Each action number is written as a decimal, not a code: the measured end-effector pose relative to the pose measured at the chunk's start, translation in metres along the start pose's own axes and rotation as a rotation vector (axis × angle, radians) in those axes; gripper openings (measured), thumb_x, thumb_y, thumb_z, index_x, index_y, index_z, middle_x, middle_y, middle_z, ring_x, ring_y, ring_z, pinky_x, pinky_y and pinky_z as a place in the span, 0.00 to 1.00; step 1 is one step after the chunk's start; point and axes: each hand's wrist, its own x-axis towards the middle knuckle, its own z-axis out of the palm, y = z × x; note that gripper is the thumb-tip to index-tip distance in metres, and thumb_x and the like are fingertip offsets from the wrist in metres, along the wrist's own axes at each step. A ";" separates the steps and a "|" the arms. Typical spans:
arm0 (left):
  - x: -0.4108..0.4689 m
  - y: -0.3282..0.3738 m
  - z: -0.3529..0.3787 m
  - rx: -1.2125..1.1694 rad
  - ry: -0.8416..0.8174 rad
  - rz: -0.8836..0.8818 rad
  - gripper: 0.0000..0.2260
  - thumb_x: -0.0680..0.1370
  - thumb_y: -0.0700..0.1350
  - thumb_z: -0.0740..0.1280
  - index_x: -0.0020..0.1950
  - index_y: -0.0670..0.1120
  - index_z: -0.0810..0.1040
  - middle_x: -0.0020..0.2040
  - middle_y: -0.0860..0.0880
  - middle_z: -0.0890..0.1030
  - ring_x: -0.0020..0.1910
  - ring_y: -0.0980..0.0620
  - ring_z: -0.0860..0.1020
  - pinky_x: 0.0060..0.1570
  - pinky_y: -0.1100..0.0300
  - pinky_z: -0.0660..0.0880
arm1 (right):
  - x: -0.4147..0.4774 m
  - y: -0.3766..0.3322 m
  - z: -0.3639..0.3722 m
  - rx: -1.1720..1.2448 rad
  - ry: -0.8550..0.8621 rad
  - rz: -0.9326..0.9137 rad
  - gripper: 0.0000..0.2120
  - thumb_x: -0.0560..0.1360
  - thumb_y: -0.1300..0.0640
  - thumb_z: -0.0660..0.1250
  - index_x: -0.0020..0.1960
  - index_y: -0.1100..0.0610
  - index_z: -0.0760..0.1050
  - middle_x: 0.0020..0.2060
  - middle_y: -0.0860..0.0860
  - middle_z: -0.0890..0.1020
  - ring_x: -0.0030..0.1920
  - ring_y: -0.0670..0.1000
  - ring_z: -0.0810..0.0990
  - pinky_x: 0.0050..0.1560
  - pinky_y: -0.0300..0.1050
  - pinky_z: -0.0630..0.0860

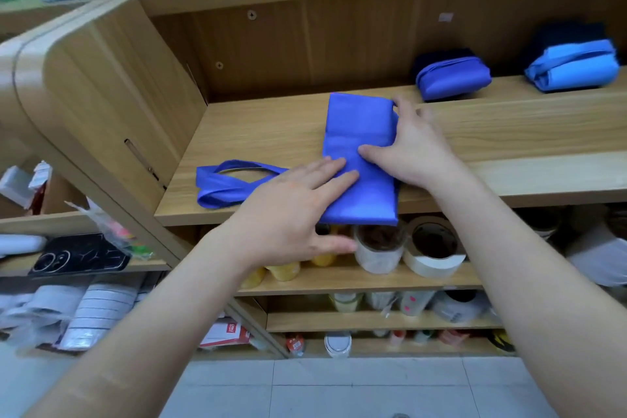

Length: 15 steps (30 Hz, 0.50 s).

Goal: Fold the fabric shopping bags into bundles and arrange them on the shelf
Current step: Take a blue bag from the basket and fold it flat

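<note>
A person's two bare forearms reach forward to a wooden shelf (509, 132) at about waist height. On it lies a violet-blue fabric shopping bag (356, 132), folded into a long narrow strip that runs from the shelf's front edge toward the back, its near end hanging slightly over the edge. The bag's looped handles (224, 181) trail out flat to the left. The left hand (288, 214) lies open, palm down, with straight fingers pressing on the near part of the strip. The right hand (410, 149) sits against the strip's right edge, thumb flat on top of the fabric and fingers reaching toward the far right corner (they are blurred, so whether they curl around the fabric cannot be told). Further back on the same shelf, to the right, sit two finished bundles, well apart: a violet-blue bundle (453, 78) and a lighter blue bundle (573, 69). The shelf below holds rolls of tape (432, 248).
</note>
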 end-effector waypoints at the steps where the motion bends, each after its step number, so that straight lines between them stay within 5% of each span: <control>1: -0.001 0.000 0.001 0.058 0.024 0.018 0.39 0.73 0.65 0.66 0.79 0.51 0.58 0.79 0.48 0.59 0.78 0.50 0.58 0.74 0.60 0.51 | 0.002 -0.002 -0.001 -0.016 -0.038 -0.005 0.44 0.71 0.42 0.71 0.78 0.50 0.52 0.70 0.58 0.68 0.69 0.61 0.67 0.69 0.52 0.66; 4: -0.001 0.005 0.006 0.171 0.195 0.075 0.31 0.69 0.41 0.71 0.73 0.46 0.72 0.70 0.43 0.74 0.67 0.43 0.75 0.64 0.54 0.71 | 0.008 -0.011 -0.005 0.088 -0.091 -0.056 0.44 0.71 0.38 0.70 0.79 0.46 0.49 0.71 0.54 0.71 0.70 0.59 0.69 0.70 0.54 0.66; 8: -0.002 0.008 0.011 0.133 0.305 0.146 0.25 0.72 0.42 0.55 0.67 0.48 0.77 0.63 0.46 0.80 0.58 0.44 0.79 0.55 0.56 0.77 | 0.020 -0.018 -0.006 0.200 -0.070 -0.072 0.38 0.73 0.38 0.70 0.77 0.48 0.59 0.72 0.51 0.70 0.71 0.53 0.69 0.70 0.49 0.67; 11: -0.002 0.005 0.018 0.097 0.354 0.161 0.22 0.74 0.42 0.61 0.67 0.49 0.77 0.65 0.48 0.79 0.59 0.45 0.78 0.57 0.56 0.75 | 0.030 -0.022 -0.002 0.359 -0.167 -0.009 0.36 0.73 0.42 0.72 0.75 0.51 0.64 0.69 0.51 0.72 0.68 0.52 0.72 0.66 0.45 0.70; 15: 0.001 -0.002 0.026 -0.076 0.431 0.117 0.19 0.73 0.38 0.67 0.64 0.46 0.79 0.63 0.50 0.80 0.57 0.48 0.76 0.57 0.55 0.74 | 0.036 -0.016 0.008 0.553 -0.158 -0.052 0.16 0.76 0.51 0.72 0.61 0.56 0.77 0.53 0.51 0.81 0.51 0.48 0.80 0.50 0.39 0.74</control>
